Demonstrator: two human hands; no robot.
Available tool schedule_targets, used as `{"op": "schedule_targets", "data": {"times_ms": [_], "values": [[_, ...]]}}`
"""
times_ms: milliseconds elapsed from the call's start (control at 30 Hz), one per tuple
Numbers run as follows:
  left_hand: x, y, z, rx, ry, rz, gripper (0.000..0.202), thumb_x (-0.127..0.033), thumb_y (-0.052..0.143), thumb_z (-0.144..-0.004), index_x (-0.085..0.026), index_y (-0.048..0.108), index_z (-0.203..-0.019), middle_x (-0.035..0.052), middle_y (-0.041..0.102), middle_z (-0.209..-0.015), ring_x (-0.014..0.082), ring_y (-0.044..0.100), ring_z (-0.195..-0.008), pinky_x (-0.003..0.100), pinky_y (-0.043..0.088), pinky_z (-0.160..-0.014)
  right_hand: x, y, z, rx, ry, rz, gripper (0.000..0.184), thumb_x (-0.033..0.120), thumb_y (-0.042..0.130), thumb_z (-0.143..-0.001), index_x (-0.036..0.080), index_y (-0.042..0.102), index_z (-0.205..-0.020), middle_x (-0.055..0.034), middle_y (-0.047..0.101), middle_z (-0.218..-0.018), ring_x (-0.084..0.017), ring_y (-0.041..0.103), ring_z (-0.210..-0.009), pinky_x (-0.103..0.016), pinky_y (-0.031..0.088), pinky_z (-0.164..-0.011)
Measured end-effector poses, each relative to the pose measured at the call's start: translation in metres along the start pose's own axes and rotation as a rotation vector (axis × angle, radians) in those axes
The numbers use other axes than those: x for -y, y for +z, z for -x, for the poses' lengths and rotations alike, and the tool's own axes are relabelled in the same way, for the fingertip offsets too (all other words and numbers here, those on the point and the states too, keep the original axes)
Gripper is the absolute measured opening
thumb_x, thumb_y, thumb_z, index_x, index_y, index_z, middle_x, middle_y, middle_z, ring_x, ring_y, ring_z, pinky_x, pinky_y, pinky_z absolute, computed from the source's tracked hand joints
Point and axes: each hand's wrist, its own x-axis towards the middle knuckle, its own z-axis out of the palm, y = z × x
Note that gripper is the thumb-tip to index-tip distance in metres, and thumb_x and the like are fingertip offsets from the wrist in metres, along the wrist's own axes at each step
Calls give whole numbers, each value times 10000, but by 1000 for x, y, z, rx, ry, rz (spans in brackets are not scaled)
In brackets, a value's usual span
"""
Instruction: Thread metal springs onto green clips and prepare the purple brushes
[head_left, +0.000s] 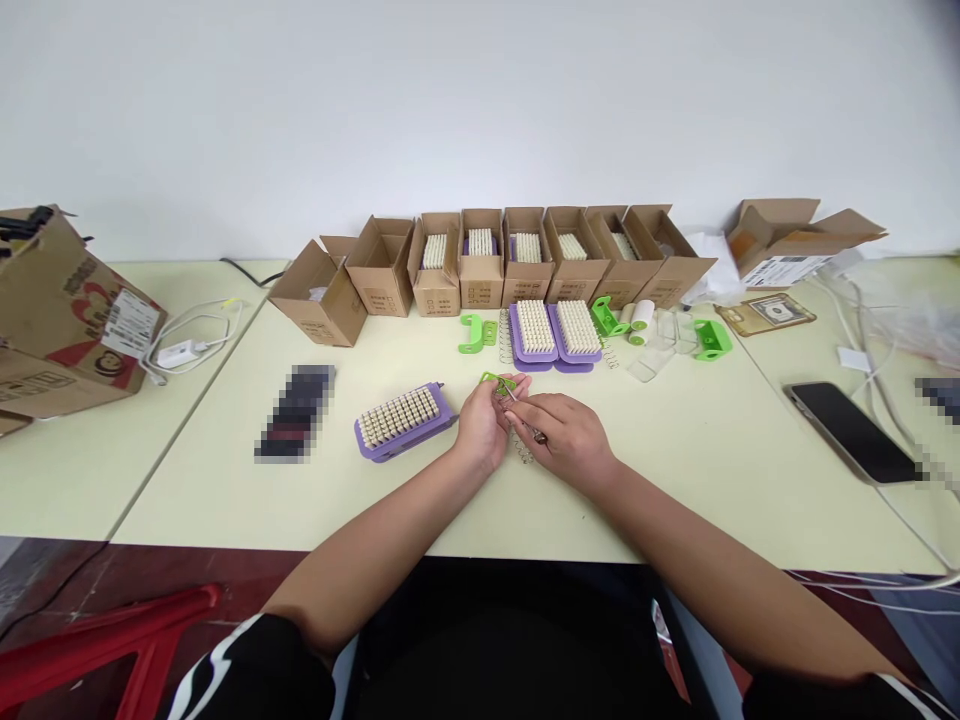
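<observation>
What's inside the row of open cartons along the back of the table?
Cream-bristled brushes show in the five middle cartons. Whatever lies beneath them is covered, and the end cartons face away, contents unseen.

Bright, even indoor light, faint shadows.
Left hand (484,422) and right hand (568,437) cast soft shadows on the pale table (675,480); the wide lens bows its edges, two patches are pixelated, and the green clip (497,381) looks smeared.
</observation>
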Motion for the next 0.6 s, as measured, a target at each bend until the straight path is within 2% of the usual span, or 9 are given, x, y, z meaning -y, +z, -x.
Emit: {"op": "schedule_targets", "data": {"times_ms": [133,267,400,600], "values": [[0,0,1,-2,3,8,102,-161,583,-969,-148,668,-914,152,792,-1090,253,729,-1240,408,466,-1207,2,2,2,11,-10,0,182,186,669,-1007,184,738,-1176,-84,793,-973,-225,743,-867,-378,588,-808],[2,-1,-1,-3,-14,20,133,-226,591,-1003,-154,657,-912,155,789,-1076,240,752,-1187,367,507,-1165,5,9,7,48,-14,14,200,203,644,-1017,226,739,-1191,-82,785,-951,-233,734,-851,-396,593,-807],[1,0,-2,-20,-47,31,110,-220,599,-994,-161,648,-915,156,787,-1091,236,746,-1199,349,519,-1151,7,14,10,85,31,6,210,206,612,-1028,238,738,-1192,-85,785,-942,-234,733,-857,-400,596,-806],[-3,0,1,-24,-34,-22,96,-229,613,-979,-157,656,-932,163,783,-1131,249,726,-1241,362,519,-1147,5,10,7,38,61,30,174,226,633,-1030,223,744,-1165,-77,804,-965,-226,744,-859,-383,589,-806]]}}
